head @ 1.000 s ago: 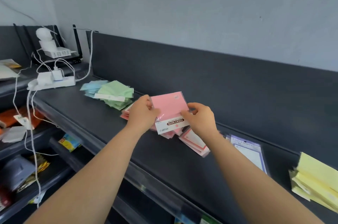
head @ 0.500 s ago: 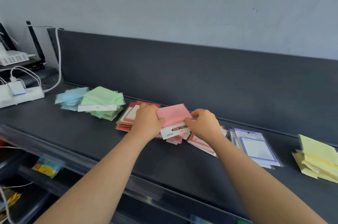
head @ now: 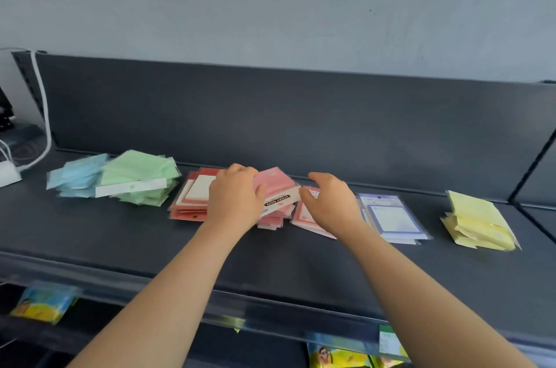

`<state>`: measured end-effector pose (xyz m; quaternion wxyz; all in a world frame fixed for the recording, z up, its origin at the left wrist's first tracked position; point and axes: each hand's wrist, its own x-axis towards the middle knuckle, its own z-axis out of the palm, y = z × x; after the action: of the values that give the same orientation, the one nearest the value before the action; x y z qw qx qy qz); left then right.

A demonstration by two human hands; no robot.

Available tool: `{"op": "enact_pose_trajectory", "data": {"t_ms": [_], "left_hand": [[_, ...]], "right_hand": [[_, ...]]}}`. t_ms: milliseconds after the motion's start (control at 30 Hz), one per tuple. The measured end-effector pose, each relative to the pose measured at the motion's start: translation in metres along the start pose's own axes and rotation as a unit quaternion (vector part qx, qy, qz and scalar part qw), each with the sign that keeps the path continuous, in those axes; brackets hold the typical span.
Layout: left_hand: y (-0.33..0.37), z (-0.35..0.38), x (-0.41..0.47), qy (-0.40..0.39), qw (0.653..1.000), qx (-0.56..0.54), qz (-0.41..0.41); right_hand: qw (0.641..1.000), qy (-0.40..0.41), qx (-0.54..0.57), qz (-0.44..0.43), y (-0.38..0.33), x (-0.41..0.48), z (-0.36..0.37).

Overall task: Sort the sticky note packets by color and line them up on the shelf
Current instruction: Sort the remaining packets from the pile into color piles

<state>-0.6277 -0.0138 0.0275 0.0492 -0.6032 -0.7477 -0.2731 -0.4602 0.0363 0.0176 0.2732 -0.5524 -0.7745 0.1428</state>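
- Left hand (head: 236, 197): forearm reaches in from near left, palm down; fingers curl over the left edge of the pink packet (head: 276, 182), thumb on top, gripping it
- Right hand (head: 331, 202): fingers loosely spread, holding nothing; thumb tip just beside the packet's label end
- Pink packet sits on the pink stack (head: 272, 218), mid shelf (head: 301, 262)

Head-worn, seemingly close, down onto shelf (head: 270, 262)

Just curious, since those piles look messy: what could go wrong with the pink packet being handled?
The pink pile under the pink packet is splayed, so it may slide apart if the left hand presses down. The red stack and the pink-bordered packets lie right beside it, so colours could get mixed.
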Motion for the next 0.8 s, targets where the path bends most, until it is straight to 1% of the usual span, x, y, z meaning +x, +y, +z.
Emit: {"op": "enact_pose_trajectory", "data": {"t_ms": [167,267,400,533,800], "left_hand": [[0.031,0.007,-0.010,0.016,0.998,-0.006,0.064],[0.056,0.016,-0.016,0.009,0.996,-0.023,0.090],[0.097,0.031,-0.023,-0.006,0.993,-0.025,0.119],[0.149,0.048,-0.038,-0.015,0.989,-0.036,0.142],[0.275,0.087,-0.085,-0.041,0.982,-0.065,0.171]], "right_hand": [[0.998,0.035,-0.051,-0.008,0.019,-0.020,-0.018],[0.995,0.060,-0.076,-0.002,0.038,-0.031,-0.033],[0.992,0.082,-0.101,-0.003,0.072,-0.049,-0.067],[0.989,0.101,-0.104,0.025,0.115,-0.070,-0.099],[0.984,0.078,-0.145,0.064,0.218,-0.124,-0.180]]}}
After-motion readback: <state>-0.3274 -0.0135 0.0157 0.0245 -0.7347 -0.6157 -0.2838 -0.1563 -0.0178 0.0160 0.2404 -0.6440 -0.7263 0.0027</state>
